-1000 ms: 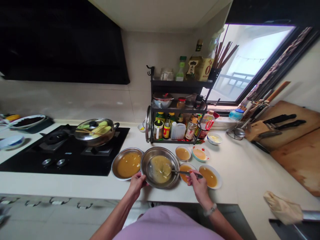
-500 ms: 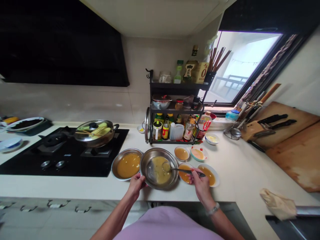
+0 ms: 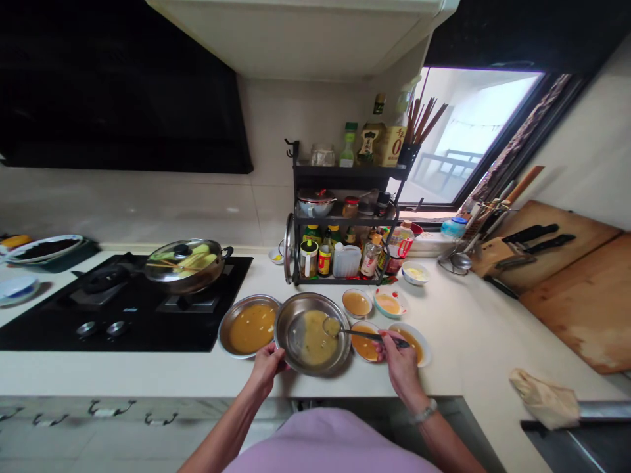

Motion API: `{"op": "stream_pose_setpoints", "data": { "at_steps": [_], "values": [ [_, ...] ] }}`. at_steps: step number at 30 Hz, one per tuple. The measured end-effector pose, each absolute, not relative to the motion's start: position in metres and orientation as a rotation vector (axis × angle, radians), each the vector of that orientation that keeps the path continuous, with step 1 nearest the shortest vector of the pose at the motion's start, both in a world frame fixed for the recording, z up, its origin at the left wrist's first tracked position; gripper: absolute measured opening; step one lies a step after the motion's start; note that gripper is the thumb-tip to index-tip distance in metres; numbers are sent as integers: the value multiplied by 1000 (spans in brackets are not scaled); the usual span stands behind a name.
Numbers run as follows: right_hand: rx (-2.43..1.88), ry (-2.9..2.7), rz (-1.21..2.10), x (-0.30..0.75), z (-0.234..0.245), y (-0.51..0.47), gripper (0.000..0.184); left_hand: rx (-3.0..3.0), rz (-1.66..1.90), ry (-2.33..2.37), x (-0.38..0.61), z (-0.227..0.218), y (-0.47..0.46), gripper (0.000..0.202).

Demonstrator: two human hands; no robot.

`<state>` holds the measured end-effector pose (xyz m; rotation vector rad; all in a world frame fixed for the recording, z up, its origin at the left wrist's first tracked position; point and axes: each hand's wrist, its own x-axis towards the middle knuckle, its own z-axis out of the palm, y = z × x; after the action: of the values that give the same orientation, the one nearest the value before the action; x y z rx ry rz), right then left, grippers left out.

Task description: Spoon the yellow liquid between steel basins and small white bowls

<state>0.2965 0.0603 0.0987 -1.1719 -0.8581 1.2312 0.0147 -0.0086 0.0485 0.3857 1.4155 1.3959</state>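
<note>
My left hand (image 3: pixel 266 363) grips the near left rim of a steel bowl (image 3: pixel 290 315) that holds yellowish liquid and is tipped toward me. My right hand (image 3: pixel 400 355) is closed on the handle of a metal ladle (image 3: pixel 345 329); its scoop, filled with the liquid, hangs just above the bowl's right side. Under the ladle handle sit two small bowls of orange-brown liquid (image 3: pixel 365 341) (image 3: pixel 418 341). Two more small bowls (image 3: pixel 357 303) (image 3: pixel 389 303) stand just behind them. A second steel dish (image 3: pixel 249 326) with orange liquid rests to the left, touching the tipped bowl.
A black spice rack (image 3: pixel 345 217) with bottles stands behind the bowls. A lidded pan with corn (image 3: pixel 185 263) sits on the black hob (image 3: pixel 123 309) at left. Knife block (image 3: pixel 497 253) and wooden boards (image 3: pixel 576 289) are at right; a crumpled cloth (image 3: pixel 545 397) lies near the counter edge.
The ladle has lifted out of the liquid and moved up and right inside the steel bowl, now carrying a scoop. My left hand keeps its hold on the rim.
</note>
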Motion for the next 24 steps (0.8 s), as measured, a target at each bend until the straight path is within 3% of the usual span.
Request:
{"op": "stream_pose_setpoints", "data": {
  "at_steps": [24],
  "values": [
    [-1187, -1034, 1142, 302, 84, 64, 41, 360, 1383, 1431, 15, 44, -7, 26]
  ]
}}
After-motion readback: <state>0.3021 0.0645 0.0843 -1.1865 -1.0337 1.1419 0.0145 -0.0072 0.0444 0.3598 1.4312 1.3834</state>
